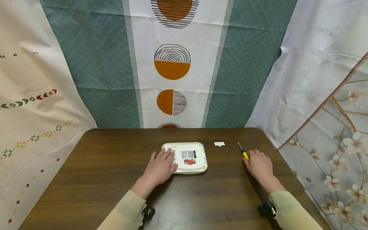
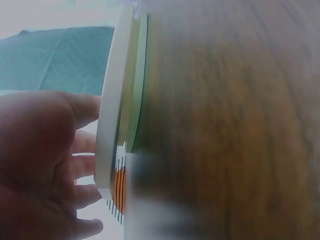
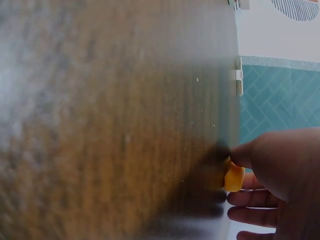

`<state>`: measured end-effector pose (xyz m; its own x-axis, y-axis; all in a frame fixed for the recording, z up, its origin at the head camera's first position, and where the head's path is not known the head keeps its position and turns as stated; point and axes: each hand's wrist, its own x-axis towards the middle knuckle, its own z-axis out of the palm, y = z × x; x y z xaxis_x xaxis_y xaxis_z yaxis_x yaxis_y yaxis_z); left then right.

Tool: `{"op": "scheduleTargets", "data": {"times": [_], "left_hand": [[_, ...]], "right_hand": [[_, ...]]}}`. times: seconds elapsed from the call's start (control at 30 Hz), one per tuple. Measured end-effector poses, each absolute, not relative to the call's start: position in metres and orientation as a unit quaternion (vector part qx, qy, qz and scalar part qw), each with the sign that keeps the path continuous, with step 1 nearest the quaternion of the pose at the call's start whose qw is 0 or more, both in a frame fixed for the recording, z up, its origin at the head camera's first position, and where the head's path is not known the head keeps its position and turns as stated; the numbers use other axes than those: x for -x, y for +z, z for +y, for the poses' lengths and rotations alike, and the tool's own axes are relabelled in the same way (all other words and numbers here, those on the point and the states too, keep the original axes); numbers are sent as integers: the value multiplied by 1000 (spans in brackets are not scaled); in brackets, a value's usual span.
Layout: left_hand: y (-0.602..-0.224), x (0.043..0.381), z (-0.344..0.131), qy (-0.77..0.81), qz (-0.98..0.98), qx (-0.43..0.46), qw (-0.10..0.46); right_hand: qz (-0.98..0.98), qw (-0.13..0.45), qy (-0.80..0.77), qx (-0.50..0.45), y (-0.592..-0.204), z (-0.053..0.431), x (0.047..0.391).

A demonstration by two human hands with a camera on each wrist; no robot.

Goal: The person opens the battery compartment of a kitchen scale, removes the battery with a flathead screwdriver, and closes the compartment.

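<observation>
A flat white device point(image 1: 188, 147) with rounded corners lies on the table, its printed label and red batteries point(image 1: 189, 162) facing up. My left hand point(image 1: 161, 166) rests over the device's left side, fingers fairly straight; in the left wrist view the device's pale edge point(image 2: 111, 115) stands before the fingers. Off to the right, my right hand point(image 1: 260, 164) pinches the yellow handle of a screwdriver point(image 1: 245, 155) between thumb and fingers, its metal shaft pointing away. In the right wrist view the handle point(image 3: 233, 177) shows at the fingertips, low against the table.
A small white battery cover point(image 1: 219, 144) with a tab lies between the device and the screwdriver. The dark wooden table point(image 1: 115, 179) meets a patterned curtain point(image 1: 172, 105) at its back edge. Fabric also hangs along both sides.
</observation>
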<state>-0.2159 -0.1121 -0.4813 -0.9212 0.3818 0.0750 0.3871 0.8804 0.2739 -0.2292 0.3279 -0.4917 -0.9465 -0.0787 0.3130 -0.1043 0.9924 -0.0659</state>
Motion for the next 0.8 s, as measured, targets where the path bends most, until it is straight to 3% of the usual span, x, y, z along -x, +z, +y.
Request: {"op": "scheduleTargets", "data": {"times": [0.8], "left_hand": [[-478,215,-110,-144,-971,193,5]], "right_hand": [[-988,127,83,-3,-491,341,225]]}}
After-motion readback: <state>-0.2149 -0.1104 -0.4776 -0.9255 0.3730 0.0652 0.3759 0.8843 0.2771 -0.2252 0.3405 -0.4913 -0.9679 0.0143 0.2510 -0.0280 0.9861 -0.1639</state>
